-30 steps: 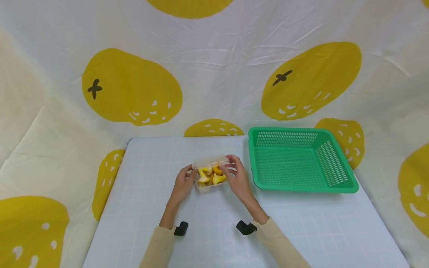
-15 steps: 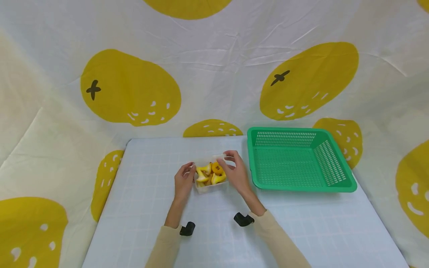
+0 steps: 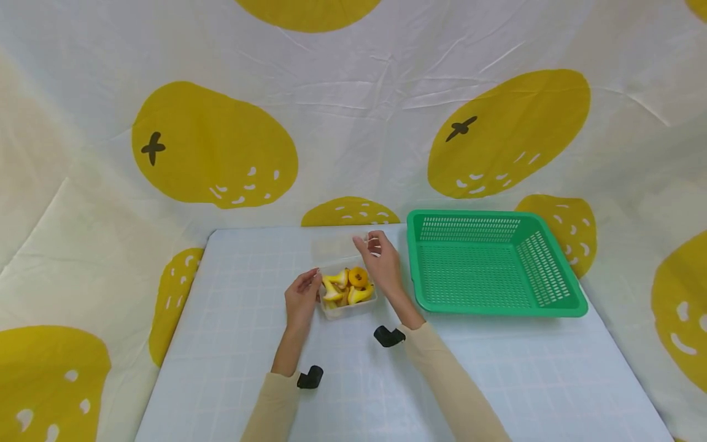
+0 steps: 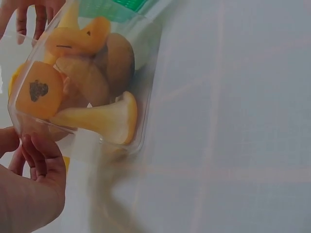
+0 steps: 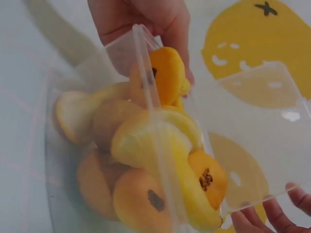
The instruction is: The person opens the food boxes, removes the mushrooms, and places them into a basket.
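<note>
- Plastic lid (image 3: 331,247), long axis sideways, extends left from my right fingers (image 3: 378,236), which pinch its edge.
- My left fingers (image 3: 306,279) pinch the box (image 3: 349,311).

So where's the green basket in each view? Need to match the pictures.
Head: right of centre, at the far right of the table, the whole green basket.
Left wrist: only a green patch at the top edge, left of centre.
Right wrist: not in it.
Shared landmark: the clear container of yellow pieces, in all three.
</note>
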Tool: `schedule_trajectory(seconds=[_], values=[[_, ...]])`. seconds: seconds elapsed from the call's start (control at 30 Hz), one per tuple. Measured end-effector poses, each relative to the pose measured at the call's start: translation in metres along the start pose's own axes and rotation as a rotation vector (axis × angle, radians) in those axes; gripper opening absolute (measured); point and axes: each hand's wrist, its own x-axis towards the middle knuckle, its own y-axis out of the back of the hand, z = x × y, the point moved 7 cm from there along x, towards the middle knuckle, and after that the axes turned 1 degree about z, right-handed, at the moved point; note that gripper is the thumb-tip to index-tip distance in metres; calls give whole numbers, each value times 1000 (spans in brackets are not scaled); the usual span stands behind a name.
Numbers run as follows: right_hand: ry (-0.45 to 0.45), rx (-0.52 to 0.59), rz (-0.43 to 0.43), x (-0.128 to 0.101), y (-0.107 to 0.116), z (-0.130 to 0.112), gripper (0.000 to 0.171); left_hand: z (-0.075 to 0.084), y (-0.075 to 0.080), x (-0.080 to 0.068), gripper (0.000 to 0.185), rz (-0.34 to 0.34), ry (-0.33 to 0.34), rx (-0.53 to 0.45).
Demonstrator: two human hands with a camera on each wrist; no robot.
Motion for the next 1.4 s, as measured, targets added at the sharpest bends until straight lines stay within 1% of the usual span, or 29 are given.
schedule_trajectory(seconds=[0.1,0.17,0.23,0.33,0.43,0.53,0.73,0.87,0.93,1.0,1.13,1.2,1.3,1.4], values=[[-27,-25,15,7,-1,2,40,0,1,-1,32,8,5,-7],[-47,-16,14,11,-2,4,42,-1,1,-2,33,14,11,-12],[-48,-4,12,13,-2,6,41,-1,1,-3,33,19,14,-19],[-4,0,15,15,-3,7,33,0,0,-5,35,25,17,-24],[40,-30,5,16,-5,8,25,0,0,-5,36,31,12,-31],[42,-45,-19,17,-7,11,21,0,0,-5,35,34,7,-38],[-48,-48,-64,20,-12,28,24,1,-2,-7,33,28,26,-41],[-125,-47,-82,21,-14,42,27,6,-5,-8,32,13,25,-57],[-155,-48,-78,21,-13,47,28,9,-6,-10,32,7,20,-58],[-175,-38,-55,20,-11,49,28,11,-7,-11,31,5,18,-52],[-158,-4,0,15,-5,46,24,7,-6,-11,33,24,30,-49],[-128,-13,0,12,-4,43,23,2,-5,-10,34,37,36,-40],[-67,-54,-61,4,-6,33,20,-2,-3,-9,33,57,34,-25],[32,-92,-148,-3,-9,22,18,-2,-2,-7,33,71,27,-17]])
